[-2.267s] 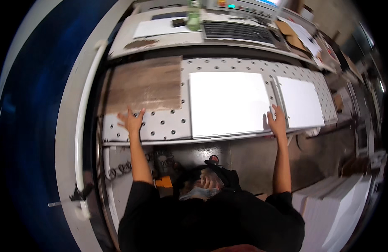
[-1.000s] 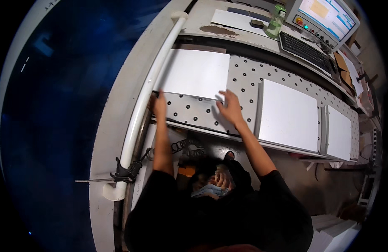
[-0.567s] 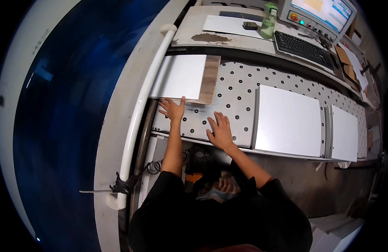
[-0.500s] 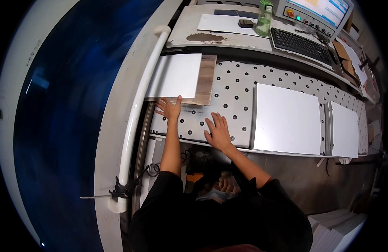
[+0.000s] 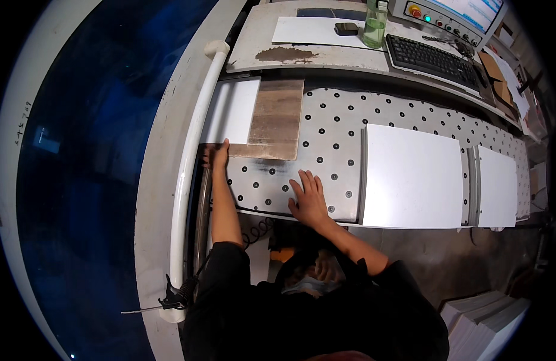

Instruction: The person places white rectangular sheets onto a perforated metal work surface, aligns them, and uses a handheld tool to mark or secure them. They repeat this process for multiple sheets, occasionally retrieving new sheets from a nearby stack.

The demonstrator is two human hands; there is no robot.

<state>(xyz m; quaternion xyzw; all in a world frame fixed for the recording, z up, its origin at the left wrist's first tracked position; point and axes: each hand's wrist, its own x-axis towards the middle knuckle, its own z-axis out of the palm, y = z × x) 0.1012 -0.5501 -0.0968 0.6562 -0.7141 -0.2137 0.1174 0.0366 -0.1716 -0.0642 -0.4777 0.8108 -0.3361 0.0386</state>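
A white panel [image 5: 232, 114] lies on top of a brown wood-grain board [image 5: 278, 120] at the left end of the perforated table, its left part running under the machine's white bar. My left hand [image 5: 217, 156] is at the panel's near edge. Its thumb touches that edge, and its fingers are spread toward the bar, partly in shadow. Flat on the table to the right, my right hand [image 5: 310, 201] rests with its fingers apart and holds nothing.
White panels [image 5: 413, 177] and another white stack [image 5: 496, 186] lie to the right on the table [image 5: 326, 132]. The white bar [image 5: 196, 156] borders the left. Behind are a green bottle [image 5: 374, 27], a keyboard [image 5: 431, 60] and a control screen [image 5: 464, 12]. More panels [image 5: 482, 325] stand lower right.
The white panel has slid left across the brown board, baring more of the board. My left hand has moved left with it, while my right hand stays about where it was on the table.
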